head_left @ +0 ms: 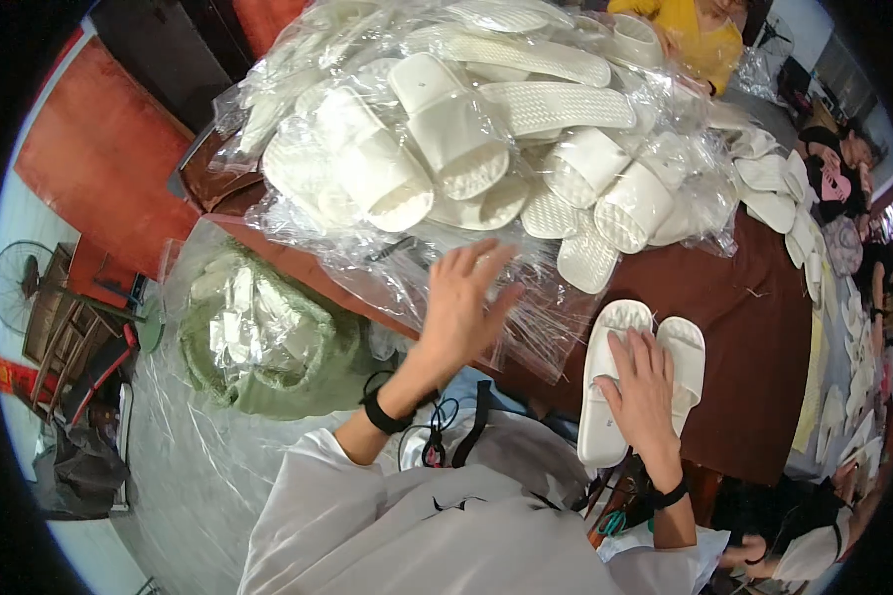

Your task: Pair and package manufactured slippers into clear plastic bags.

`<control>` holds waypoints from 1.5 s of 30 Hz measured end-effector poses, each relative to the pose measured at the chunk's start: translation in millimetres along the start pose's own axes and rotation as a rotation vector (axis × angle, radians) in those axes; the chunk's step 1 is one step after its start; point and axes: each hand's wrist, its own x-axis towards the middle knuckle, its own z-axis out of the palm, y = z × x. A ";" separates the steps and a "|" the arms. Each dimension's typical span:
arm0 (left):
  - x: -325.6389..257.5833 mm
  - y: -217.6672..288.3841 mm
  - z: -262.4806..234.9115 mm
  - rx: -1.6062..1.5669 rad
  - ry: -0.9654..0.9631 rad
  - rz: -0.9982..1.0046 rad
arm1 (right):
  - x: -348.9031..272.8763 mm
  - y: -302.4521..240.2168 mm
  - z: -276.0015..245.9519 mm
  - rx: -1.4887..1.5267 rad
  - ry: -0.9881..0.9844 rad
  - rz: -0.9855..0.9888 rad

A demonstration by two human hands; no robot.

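Closest to the lens was a light grey shirt (456, 540), with the worktop (749, 387) just past it under brown cloth. Low left was a shiny, creased grey stretch (189, 476); couldn't tell if that was bare floor or plastic over it. Further back: a fan (30, 273), a chair (64, 342), a big red panel (89, 149). More slippers (769, 208) ran down the right side with several people (838, 183) beyond, and someone in a yellow top (704, 45) was across the pile (372, 164).

That pile was huge btw, white slippers in clear bags hogging the far side. Loose plastic (551, 342) spilled out toward the near edge, so that bit was pretty cluttered. Green sack (352, 382) full of clear-wrapped stuff sat left of the worktop.

One pair (603, 441) lay side by side at the near right. Right hand (643, 392) rested flat on it, fingers straight, not gripping. Left hand (469, 302) was empty, fingers spread, by the plastic; can't tell if it touched.
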 end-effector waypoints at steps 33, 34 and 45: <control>75.8 -53.3 -15.4 -0.093 -0.126 -0.077 | 53.6 -38.8 19.7 0.342 0.298 0.007; 83.1 -53.2 -13.2 -0.226 -0.156 -0.086 | 52.7 -36.1 18.5 0.372 0.310 0.013; 147.9 -36.7 35.0 -1.331 -0.344 -0.469 | 78.2 -12.7 44.5 0.554 0.231 -0.140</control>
